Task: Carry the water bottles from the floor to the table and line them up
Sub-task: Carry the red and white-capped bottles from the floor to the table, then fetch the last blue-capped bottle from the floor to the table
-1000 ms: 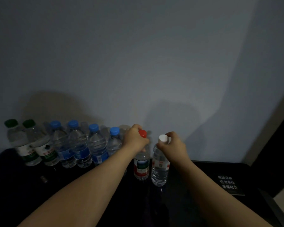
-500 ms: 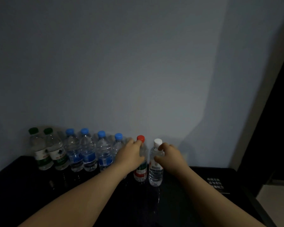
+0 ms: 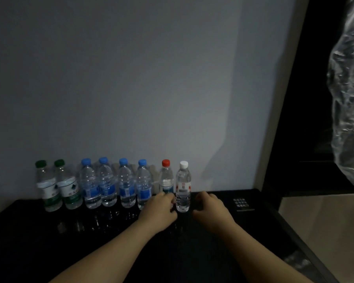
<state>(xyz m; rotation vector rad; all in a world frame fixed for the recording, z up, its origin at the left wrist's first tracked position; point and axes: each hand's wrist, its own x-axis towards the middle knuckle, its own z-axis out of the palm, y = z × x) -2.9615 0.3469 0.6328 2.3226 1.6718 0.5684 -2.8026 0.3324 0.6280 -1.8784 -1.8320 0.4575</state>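
Change: both hands have slid down from the upper parts of the two rightmost bottles to the level of their bases, and the right hand has come off its bottle.
Left hand (image 3: 159,209): low over the table, in front of the base of the red-capped bottle (image 3: 166,178) and hiding it. The fingers are curled, but whether they grip the bottle cannot be told.
Right hand (image 3: 211,209): just right of the white-capped bottle (image 3: 183,186), with a gap between them. The fingers are loosely curled and hold nothing.
Bottles: eight stand upright in one row along the far edge of the black table (image 3: 49,242), against the wall (image 3: 131,78).
Order from left: two green-capped bottles (image 3: 47,186), four blue-capped bottles (image 3: 106,184), then the red-capped one and the white-capped one side by side at the right end.
Table: a small patch of white print (image 3: 241,202) lies to the right of the hands.
Far right: crumpled clear plastic wrap (image 3: 349,99) hangs against a dark opening.
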